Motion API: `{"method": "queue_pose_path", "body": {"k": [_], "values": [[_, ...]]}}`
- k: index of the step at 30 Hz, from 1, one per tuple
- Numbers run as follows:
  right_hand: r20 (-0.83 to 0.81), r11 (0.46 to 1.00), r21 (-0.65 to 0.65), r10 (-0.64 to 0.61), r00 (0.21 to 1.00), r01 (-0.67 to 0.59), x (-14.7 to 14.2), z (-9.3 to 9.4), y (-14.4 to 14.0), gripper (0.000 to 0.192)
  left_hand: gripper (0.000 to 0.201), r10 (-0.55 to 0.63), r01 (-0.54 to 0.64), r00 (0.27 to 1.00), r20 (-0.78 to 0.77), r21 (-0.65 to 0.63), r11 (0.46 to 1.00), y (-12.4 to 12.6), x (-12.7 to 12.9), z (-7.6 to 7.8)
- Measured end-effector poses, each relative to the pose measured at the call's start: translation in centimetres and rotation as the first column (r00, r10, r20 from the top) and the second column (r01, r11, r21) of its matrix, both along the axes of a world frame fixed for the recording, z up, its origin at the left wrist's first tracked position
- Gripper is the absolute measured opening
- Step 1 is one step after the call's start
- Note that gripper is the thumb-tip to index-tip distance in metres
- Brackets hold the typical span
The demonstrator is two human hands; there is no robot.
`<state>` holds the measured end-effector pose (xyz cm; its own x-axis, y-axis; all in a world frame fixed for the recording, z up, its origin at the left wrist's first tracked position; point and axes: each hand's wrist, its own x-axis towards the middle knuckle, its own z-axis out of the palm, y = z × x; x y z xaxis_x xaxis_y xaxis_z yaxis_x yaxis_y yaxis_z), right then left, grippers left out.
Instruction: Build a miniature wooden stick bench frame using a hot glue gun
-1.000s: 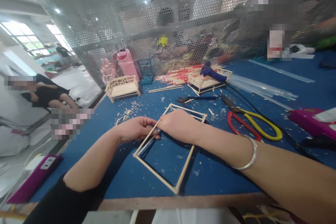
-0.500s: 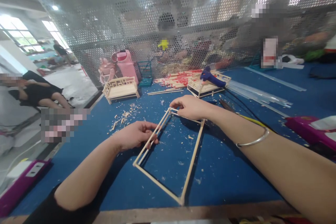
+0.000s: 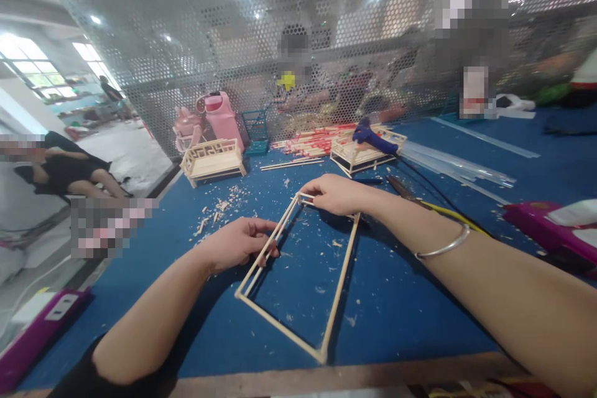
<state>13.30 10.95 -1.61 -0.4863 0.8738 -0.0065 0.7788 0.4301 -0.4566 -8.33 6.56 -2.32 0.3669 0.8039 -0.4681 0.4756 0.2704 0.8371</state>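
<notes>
Item: stick frame point(image 3: 336, 289), a rectangle of thin pale wooden sticks, lying flat on the blue table point(image 3: 410, 298), near its front edge.

Left hand point(image 3: 236, 241): fingers closed in a pinch on the frame's left side, which is a doubled rail.

Right hand point(image 3: 336, 193): fingertips pinched on the far left corner, where the doubled rail meets the far stick.

Handling note: the joints look slight; the work is best done with the frame pressed flat to the table, the pinch light, and the rails kept parallel, since any twist at the corner could spring a joint.

Surface: blue table, littered with wood chips point(image 3: 222, 205). Behind the frame: two small wooden benches, one at left point(image 3: 212, 160), one at right point(image 3: 366, 150) with a blue glue gun point(image 3: 373, 137) on it; loose sticks point(image 3: 291, 165); clear glue rods point(image 3: 459, 168).

Room: perforated metal screen point(image 3: 186, 43) behind the table, people beyond it; a seated person point(image 3: 69, 171) at far left; windows.
</notes>
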Motion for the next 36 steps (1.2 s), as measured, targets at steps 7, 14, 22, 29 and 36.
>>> {"method": "queue_pose_path", "body": {"k": [7, 14, 22, 29, 36], "values": [[0.018, 1.0, 0.027, 0.006, 1.0, -0.007, 0.0, -0.3, 0.2, 0.035, 0.053, 0.035, -0.034, 0.999, 0.005, -0.007, 0.999, 0.0, 0.2, -0.2], [0.008, 0.999, 0.042, 0.014, 1.0, -0.014, 0.1, -0.1, -0.1, 0.036, 0.052, 0.038, -0.038, 0.999, 0.014, -0.013, 0.999, -0.2, 0.2, 0.1], [0.07, 0.995, 0.083, -0.056, 0.996, 0.051, 0.3, -0.7, 0.2, 0.041, 0.046, 0.056, -0.057, 0.998, 0.022, 0.038, 0.998, -1.2, -0.5, 0.1], [-0.082, 0.992, 0.116, -0.032, 0.996, 0.041, 0.4, -0.6, 0.7, 0.031, 0.032, 0.117, -0.116, 0.971, 0.208, -0.015, 0.993, -2.5, -0.6, 0.4], [-0.745, 0.997, -0.066, -0.071, 0.663, 0.032, 0.1, -0.6, 1.0, 0.025, 0.03, 0.297, -0.279, 0.764, 0.573, -0.122, 0.952, -6.5, 0.5, 0.8]]}}
